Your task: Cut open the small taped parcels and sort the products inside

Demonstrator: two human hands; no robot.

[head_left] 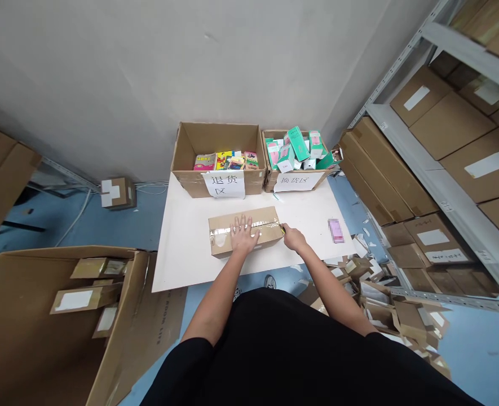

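Note:
A long cardboard box (266,217), sealed with clear tape along its top, lies on the white table (181,248). My left hand (243,235) rests flat on the box top with its fingers spread. At the right end of the box, my right hand (294,238) is closed around a box cutter (282,229), of which only a small yellow and dark part shows. The cutter's tip meets the box near the end of the tape seam. Whether the blade is out is too small to tell.
Behind stand an open carton (185,183) of colourful packs and a smaller carton (270,183) of green boxes, both with paper signs. A blurred pink item (336,231) lies at the table's right. A large carton (122,316) stands left, a loaded shelf (405,132) right, torn cardboard (410,318) below.

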